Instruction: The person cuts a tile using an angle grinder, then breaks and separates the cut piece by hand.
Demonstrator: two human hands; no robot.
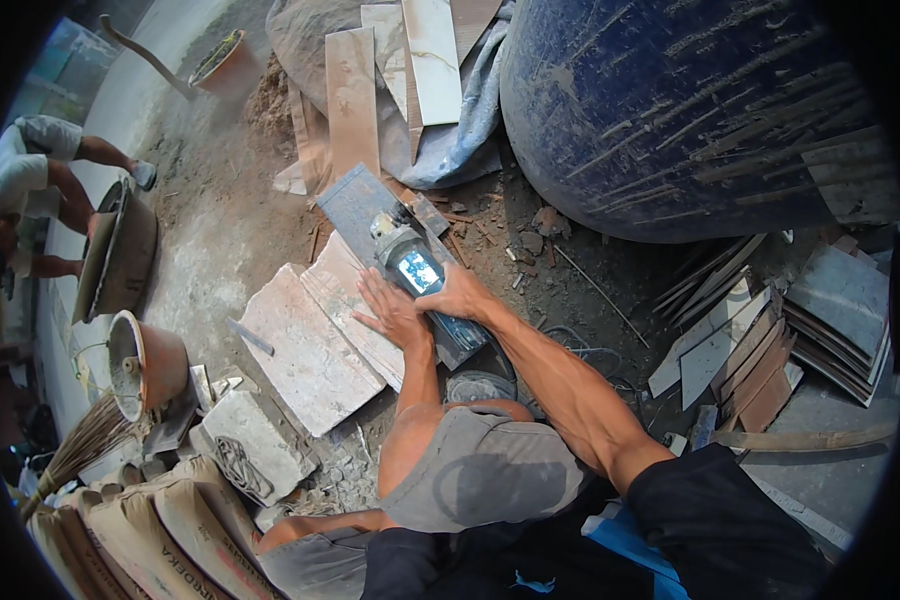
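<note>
A handheld power cutter [400, 248] with a dusty metal head and a shiny, bright patch on its body rests over a long grey tile strip [355, 195]. My right hand [458, 295] is closed round the cutter's near end, its thumb toward the left. Beside it, my left hand [394, 312] lies flat with its fingers spread, next to the cutter and over the edge of a pale, dusty slab [315, 350]. The cutter's blade cannot be made out. Under my right wrist, the near end of the grey strip shows.
A large scratched blue drum [670, 110] stands at upper right, with stacked tile pieces [740, 370] below it. Tile strips [352, 100] lie ahead. At left, a person bends over a tub [120, 250]; an orange bucket [155, 365] and filled sacks [160, 530] stand nearer.
</note>
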